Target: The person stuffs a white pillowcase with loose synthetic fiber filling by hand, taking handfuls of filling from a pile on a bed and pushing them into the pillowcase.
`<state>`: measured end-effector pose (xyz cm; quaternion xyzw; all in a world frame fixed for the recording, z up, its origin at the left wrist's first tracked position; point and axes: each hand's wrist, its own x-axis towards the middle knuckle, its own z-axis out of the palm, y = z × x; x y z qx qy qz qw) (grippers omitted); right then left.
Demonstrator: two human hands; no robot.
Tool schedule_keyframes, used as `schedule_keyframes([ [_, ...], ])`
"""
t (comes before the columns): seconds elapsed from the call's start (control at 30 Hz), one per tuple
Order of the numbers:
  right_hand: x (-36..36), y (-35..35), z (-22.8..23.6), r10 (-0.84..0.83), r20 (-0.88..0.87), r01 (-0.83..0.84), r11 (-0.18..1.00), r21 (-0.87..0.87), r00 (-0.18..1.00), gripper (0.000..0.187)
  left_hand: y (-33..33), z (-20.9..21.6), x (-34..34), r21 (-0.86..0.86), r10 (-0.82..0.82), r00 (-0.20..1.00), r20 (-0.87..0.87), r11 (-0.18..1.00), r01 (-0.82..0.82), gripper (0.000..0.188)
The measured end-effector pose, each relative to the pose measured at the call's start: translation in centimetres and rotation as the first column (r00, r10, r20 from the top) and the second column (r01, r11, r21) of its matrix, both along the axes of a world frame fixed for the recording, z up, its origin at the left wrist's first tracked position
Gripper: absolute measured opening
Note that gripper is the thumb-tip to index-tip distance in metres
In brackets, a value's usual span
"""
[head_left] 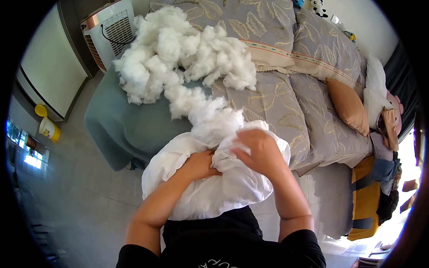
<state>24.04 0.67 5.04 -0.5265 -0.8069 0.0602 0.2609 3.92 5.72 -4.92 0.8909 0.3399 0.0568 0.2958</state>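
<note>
A puffy white fabric cover (223,194), bulging as if partly filled, rests against the front of my body at the bed's edge. My left hand (199,166) is closed on the gathered cloth near its opening, some fingertips tucked into the folds. Over the right side of the cover, my right hand (259,149) is blurred by motion, its thumb apart from the fingers and nothing visible between them. White fluffy stuffing (214,118) trails from the cover's mouth up to a large heap of the same stuffing (165,49) on the bed.
The bed has a grey leaf-patterned spread (277,98) and a teal cover (120,120). A brown cushion (347,107) lies at right, near a yellow storage bag (366,196). An air cooler (109,31) stands far left; a yellow-and-white bin (49,129) is on the floor.
</note>
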Motion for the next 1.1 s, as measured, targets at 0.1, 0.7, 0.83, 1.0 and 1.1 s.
schedule_keyframes([
  [0.1,-4.8,4.6,0.1,-0.153,0.093,0.089,0.869,0.487,0.984,0.049,0.0,0.7,0.6,-0.06,0.048,0.983,-0.176,0.996,-0.059,0.076],
  [0.7,-0.5,11.1,1.2,-0.127,-0.964,0.061,0.991,-0.116,0.234,0.033,1.5,6.8,-3.3,-0.248,0.083,0.94,0.332,0.969,0.002,0.089],
  [0.83,-1.3,10.9,1.4,-0.089,-0.982,-0.128,0.986,-0.11,0.165,0.031,4.1,7.5,-2.4,-0.431,0.621,0.503,0.601,0.782,-0.45,0.088],
  [1.0,-2.8,9.5,3.5,-0.094,-0.961,-0.374,0.908,-0.19,0.259,0.032,8.1,7.2,0.4,0.032,0.348,0.552,0.758,0.825,-0.564,0.074],
  [1.1,-3.3,7.9,5.6,-0.037,-0.934,-0.492,0.843,-0.219,0.354,0.033,9.0,6.0,1.1,0.039,0.27,0.491,0.828,0.846,-0.532,0.05],
])
